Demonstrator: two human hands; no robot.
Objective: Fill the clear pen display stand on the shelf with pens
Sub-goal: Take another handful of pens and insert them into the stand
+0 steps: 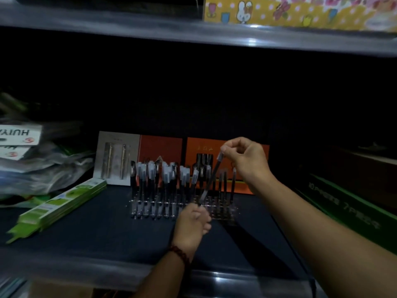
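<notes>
At the far left, white labelled packets (18, 136) are lying on crumpled plastic bags (43, 168), blurred. Just beside them, a stack of green flat boxes (60, 206) is resting at a slant on the dark shelf (107, 233). Behind, a grey blister card with two metallic pens (116, 158) is leaning upright, next to two orange boxes (161, 149) standing against the dark back.

The clear pen display stand (150, 209) is sitting mid-shelf, in front of those boxes. Its left and middle holes are carrying many upright black pens with clear caps (163, 179); toward its right end only a few thin pens are standing, well spaced.

The left hand (192, 226), a beaded bracelet (180, 253) on its wrist, is curled closed at the stand's front edge, gripping the lower end of one tilted black pen (211, 177). The right hand (245, 160) is pinching that pen's capped top between thumb and forefinger, the other fingers curled.

At the right, a dark box with green trim (343, 209) is lying on the shelf. Above, a yellow rabbit-patterned box (279, 14) is sitting on the upper shelf.
</notes>
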